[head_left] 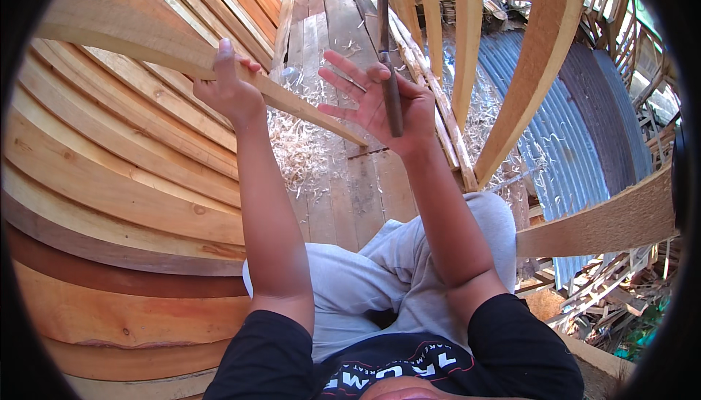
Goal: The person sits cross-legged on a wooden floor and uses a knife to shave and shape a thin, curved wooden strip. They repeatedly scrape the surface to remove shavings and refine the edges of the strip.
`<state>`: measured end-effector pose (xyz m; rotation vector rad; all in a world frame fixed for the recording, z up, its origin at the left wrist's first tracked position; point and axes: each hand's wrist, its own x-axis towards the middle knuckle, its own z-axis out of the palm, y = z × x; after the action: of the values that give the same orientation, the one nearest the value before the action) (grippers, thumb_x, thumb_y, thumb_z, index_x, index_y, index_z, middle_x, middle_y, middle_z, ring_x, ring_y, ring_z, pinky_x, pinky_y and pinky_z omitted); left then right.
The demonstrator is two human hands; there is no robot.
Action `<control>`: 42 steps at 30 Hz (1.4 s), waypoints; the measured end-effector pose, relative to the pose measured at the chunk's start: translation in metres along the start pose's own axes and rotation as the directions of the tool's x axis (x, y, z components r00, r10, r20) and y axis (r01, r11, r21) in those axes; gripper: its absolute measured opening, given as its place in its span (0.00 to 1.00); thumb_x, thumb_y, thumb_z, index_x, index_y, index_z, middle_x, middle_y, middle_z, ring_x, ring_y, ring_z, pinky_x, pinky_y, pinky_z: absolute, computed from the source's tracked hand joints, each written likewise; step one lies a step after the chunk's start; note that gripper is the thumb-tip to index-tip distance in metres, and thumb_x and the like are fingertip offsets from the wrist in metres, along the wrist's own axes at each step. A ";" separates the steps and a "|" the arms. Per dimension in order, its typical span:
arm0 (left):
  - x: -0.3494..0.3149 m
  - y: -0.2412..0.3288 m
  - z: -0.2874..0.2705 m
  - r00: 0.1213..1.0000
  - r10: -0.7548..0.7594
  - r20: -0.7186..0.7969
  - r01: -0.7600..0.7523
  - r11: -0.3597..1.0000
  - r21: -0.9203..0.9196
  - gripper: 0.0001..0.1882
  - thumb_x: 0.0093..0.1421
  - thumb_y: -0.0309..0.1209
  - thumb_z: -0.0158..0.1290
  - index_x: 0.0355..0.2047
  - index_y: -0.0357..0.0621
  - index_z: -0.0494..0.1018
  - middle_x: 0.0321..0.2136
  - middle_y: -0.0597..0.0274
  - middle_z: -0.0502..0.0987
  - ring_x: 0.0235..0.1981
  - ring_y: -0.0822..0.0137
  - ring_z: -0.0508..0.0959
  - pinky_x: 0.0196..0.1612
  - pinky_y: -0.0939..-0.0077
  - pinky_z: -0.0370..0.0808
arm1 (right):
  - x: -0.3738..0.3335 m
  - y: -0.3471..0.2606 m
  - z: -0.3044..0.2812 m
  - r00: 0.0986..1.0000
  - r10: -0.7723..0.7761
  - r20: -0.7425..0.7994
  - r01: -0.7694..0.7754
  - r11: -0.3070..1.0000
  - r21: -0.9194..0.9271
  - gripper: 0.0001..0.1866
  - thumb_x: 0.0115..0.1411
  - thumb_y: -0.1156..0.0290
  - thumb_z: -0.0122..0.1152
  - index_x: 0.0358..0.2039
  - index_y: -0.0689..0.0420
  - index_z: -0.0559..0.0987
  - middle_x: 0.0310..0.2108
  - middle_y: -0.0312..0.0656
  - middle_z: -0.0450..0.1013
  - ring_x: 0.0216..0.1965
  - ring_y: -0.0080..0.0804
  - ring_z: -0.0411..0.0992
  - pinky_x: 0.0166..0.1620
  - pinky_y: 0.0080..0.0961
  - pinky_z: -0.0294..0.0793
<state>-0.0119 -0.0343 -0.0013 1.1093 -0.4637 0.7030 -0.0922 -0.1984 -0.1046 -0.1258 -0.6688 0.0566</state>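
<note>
My left hand (pixel 235 92) is wrapped round a curved wooden rib (pixel 135 42) that slants from the upper left down toward the plank floor. On the right, my right hand (pixel 415 119) has its palm turned up and several fingers spread. A dark, slim chisel-like tool (pixel 392 100) lies across that palm, held there by the thumb. It points away from me, its thicker round end close to my wrist. The exact form of its far tip is hard to make out. The two hands are apart.
Curved hull planks (pixel 109 203) line my left side. Upright wooden ribs (pixel 537 64) stand on the right, with blue corrugated sheets (pixel 544 137) beyond them. Curly wood shavings (pixel 296 148) cover part of the plank floor (pixel 350 195). Scrap wood (pixel 613 294) lies at the lower right.
</note>
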 end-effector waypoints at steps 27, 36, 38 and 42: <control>-0.030 0.018 -0.126 0.995 0.033 0.091 -0.012 0.975 -0.224 0.13 0.59 0.38 0.48 0.24 0.50 0.58 0.17 0.67 0.60 0.18 0.73 0.63 0.22 0.83 0.63 | -0.003 0.046 -0.069 0.614 0.085 -0.785 -0.763 0.321 -0.562 0.16 0.68 0.59 0.50 0.39 0.61 0.74 0.16 0.30 0.61 0.10 0.14 0.52 0.13 0.18 0.48; -0.024 0.024 -0.144 1.000 0.008 -0.011 -0.010 0.988 -0.153 0.11 0.53 0.35 0.47 0.21 0.49 0.56 0.14 0.67 0.58 0.15 0.73 0.61 0.18 0.83 0.65 | -0.011 0.061 -0.104 0.570 0.040 -0.821 -0.812 0.180 -0.555 0.18 0.64 0.57 0.55 0.40 0.62 0.77 0.22 0.33 0.69 0.19 0.18 0.65 0.20 0.19 0.64; -0.022 0.029 -0.144 1.000 0.004 -0.013 -0.006 0.982 -0.189 0.12 0.53 0.34 0.46 0.20 0.49 0.55 0.14 0.67 0.58 0.15 0.73 0.61 0.18 0.83 0.64 | -0.014 0.067 -0.112 0.597 0.002 -0.802 -0.792 0.164 -0.588 0.17 0.63 0.58 0.57 0.39 0.62 0.78 0.23 0.35 0.71 0.22 0.19 0.67 0.23 0.21 0.67; -0.019 0.042 -0.147 1.000 0.006 -0.031 -0.012 0.983 -0.184 0.12 0.53 0.34 0.45 0.19 0.48 0.54 0.15 0.67 0.58 0.15 0.74 0.60 0.19 0.83 0.62 | -0.017 0.073 -0.131 0.691 -0.059 -0.720 -0.722 -0.002 -0.692 0.15 0.60 0.63 0.60 0.39 0.63 0.77 0.27 0.40 0.75 0.28 0.25 0.71 0.34 0.26 0.71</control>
<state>-0.0552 0.1070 -0.0436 0.9221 -0.4982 0.6700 -0.0250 -0.1406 -0.2267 -1.7088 0.1509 0.0607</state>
